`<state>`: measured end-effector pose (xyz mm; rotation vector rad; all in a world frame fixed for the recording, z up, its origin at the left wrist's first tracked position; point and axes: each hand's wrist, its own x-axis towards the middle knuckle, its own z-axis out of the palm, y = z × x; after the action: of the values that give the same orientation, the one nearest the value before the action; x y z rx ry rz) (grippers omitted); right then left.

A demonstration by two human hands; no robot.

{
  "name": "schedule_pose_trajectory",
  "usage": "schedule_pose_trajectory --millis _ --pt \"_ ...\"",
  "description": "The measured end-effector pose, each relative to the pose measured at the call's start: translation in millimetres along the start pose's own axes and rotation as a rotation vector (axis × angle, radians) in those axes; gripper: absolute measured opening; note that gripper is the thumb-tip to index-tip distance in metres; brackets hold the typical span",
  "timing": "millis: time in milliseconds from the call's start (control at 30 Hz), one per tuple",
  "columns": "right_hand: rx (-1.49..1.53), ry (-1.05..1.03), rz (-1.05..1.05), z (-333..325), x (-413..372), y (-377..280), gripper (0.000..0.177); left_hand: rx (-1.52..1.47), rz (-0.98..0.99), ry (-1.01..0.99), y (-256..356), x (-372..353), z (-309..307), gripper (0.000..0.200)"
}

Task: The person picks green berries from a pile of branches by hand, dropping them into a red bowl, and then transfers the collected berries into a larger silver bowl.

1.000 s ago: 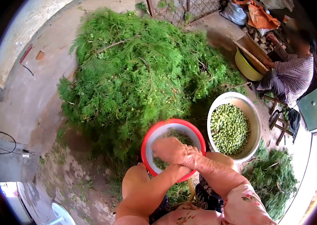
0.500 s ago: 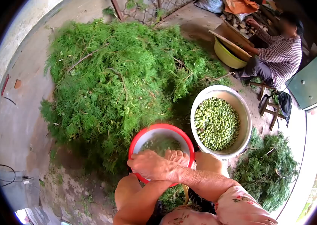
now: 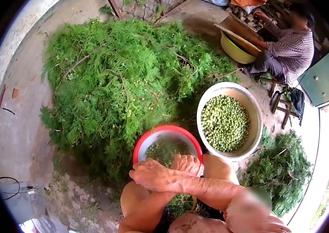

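Observation:
My forearms cross over a red-rimmed bowl [image 3: 145,139] between my knees. At the bowl's near left edge is my right hand [image 3: 152,175], its fingers curled closed. My left hand [image 3: 186,164], reaching from beneath the other arm, is closed at the near right part of the bowl. What either hand grips is hidden under the fingers. Blurry green sprigs and small green cones [image 3: 166,149] lie inside the bowl. Just right of it stands a large metal basin [image 3: 254,116], partly filled with round green cones [image 3: 225,123].
A big heap of leafy green branches [image 3: 106,81] spreads beyond the bowl. Another pile of branches [image 3: 281,171] lies at the right. A person [image 3: 294,46] in a checked shirt sits at the upper right by a yellow-green tub [image 3: 234,52], near a wooden stool [image 3: 283,108].
The view has shifted slightly. My hands are still crossed over the bowl, with the right hand a little nearer its left rim. The seated person's pose looks much the same.

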<state>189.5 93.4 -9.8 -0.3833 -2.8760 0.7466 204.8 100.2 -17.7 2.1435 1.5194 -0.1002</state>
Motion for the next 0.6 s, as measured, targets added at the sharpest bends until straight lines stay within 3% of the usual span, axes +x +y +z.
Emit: schedule_pose_trajectory --millis 267,367,467,533,600 --pt "0.035 0.071 -0.114 -6.1 1.4 1.3 0.007 0.072 -0.019 -0.003 1.7 -3.7 2.3 0.056" --pt "0.036 0.068 -0.078 33.0 -4.0 3.6 0.007 0.080 -0.034 -0.029 4.1 -4.4 2.9 0.051" --pt "0.053 -0.024 -0.122 -20.8 5.5 -5.4 0.007 0.091 -0.028 0.001 2.1 -7.4 4.0 0.049" --pt "0.069 0.053 -0.119 -1.2 2.6 -3.7 0.006 0.099 0.000 0.078 0.6 -11.1 7.5 0.048" --pt "0.081 0.085 -0.133 5.5 1.9 -2.9 0.005 0.135 0.011 0.029 0.3 -12.2 4.7 0.047"
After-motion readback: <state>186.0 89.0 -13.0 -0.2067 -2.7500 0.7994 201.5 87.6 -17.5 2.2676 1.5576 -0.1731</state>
